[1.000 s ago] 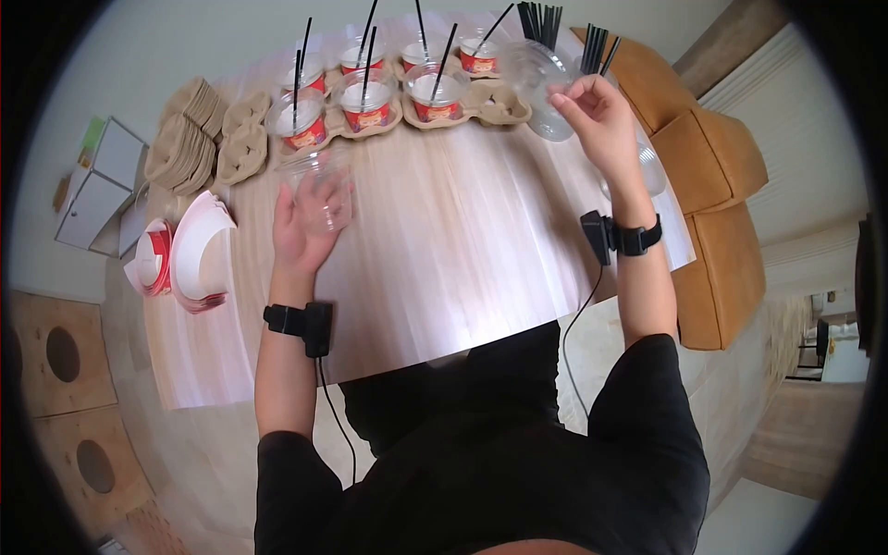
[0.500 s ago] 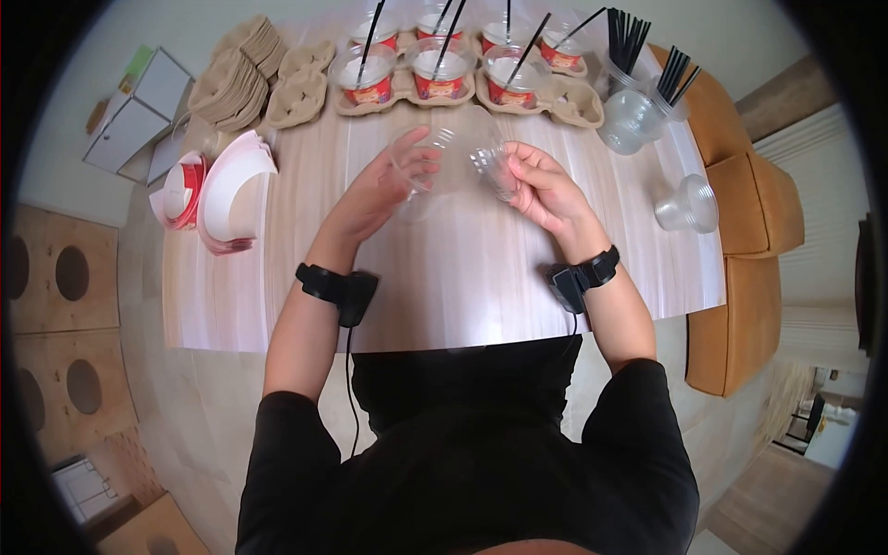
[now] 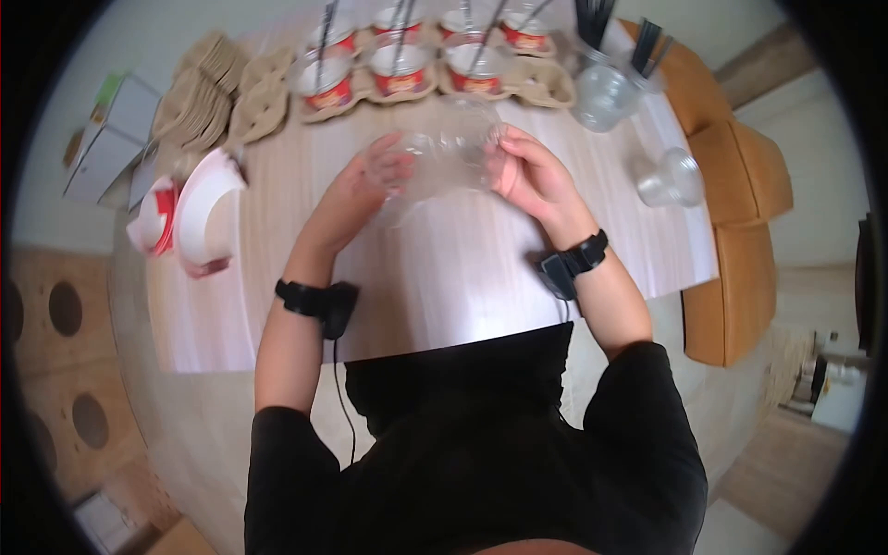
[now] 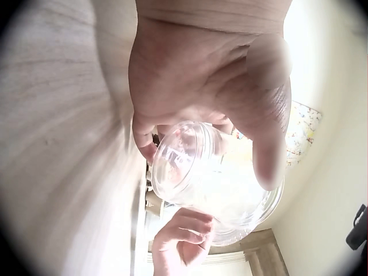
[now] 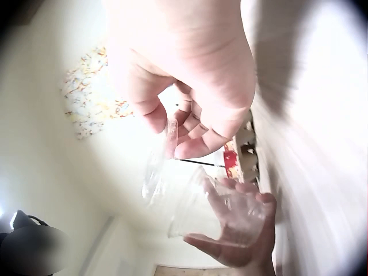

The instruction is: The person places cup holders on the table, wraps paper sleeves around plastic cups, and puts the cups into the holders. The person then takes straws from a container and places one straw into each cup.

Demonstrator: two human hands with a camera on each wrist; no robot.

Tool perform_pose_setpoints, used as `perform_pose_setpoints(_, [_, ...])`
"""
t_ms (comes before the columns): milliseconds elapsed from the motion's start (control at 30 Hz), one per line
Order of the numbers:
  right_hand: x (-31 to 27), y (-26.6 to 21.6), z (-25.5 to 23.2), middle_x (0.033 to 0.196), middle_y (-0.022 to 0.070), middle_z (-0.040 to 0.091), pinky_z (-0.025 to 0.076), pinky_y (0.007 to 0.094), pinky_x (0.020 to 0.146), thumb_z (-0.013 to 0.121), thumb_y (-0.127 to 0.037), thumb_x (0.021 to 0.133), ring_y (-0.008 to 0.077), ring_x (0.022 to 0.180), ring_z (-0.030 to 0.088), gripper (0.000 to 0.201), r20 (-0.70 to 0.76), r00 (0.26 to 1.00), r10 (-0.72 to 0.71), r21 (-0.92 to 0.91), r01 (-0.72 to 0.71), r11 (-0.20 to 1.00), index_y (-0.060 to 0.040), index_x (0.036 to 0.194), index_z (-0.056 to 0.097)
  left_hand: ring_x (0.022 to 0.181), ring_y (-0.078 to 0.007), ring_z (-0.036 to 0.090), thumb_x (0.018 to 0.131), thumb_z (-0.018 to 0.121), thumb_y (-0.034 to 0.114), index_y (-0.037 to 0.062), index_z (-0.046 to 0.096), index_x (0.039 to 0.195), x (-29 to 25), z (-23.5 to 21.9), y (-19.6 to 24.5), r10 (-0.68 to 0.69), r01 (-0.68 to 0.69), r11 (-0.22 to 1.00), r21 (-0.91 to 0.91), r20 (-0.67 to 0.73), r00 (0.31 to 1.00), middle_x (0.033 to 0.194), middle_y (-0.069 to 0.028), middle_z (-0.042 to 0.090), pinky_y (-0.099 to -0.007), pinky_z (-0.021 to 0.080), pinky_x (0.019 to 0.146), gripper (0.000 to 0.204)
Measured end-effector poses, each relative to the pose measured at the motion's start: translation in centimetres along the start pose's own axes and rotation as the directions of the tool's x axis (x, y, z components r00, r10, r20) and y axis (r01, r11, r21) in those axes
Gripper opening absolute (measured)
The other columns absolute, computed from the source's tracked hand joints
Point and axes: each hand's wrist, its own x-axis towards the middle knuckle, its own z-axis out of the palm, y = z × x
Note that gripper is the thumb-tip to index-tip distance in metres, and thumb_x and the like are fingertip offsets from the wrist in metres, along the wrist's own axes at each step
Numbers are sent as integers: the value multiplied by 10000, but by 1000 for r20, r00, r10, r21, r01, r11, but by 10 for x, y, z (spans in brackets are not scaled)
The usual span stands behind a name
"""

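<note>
Between the two hands in the head view are a clear plastic cup (image 5: 192, 210) and a clear plastic lid (image 5: 155, 178). The left hand (image 3: 361, 190) grips the cup round its side, thumb opposite the fingers, with the cup tipped on its side. By the edge, the right hand (image 3: 538, 176) pinches the lid between thumb and fingertips. In the right wrist view, the cup's wide mouth faces the lid and a narrow gap shows between them. The left wrist view has the cup's base (image 4: 178, 161) towards the camera, with the lid overlapping behind.
Red-banded cups (image 3: 400, 69) with black straws stand in cardboard carriers (image 3: 532, 83) at the back. Stacked carriers (image 3: 192, 111) and paper sleeves (image 3: 205, 208) are at left. At right are straw holders (image 3: 606, 92) and a clear cup stack (image 3: 671, 178) lying sideways.
The right hand has come from the back right to the middle, now pinching the lid. The left hand has moved right with the cup and turned it sideways. The hands are close together.
</note>
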Motion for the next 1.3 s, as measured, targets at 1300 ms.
perform_pose_setpoints(1300, [-51, -36, 45, 1306, 190, 492, 400, 430, 994, 777, -244, 690, 363, 1195, 484, 707, -25, 976, -215, -637, -181, -749, -62, 1303, 475, 1146, -160, 502, 727, 729, 572, 76, 254, 1462, -4, 6, 6, 8, -5, 999, -33, 84, 996, 1285, -62, 491, -330, 408, 953, 1006])
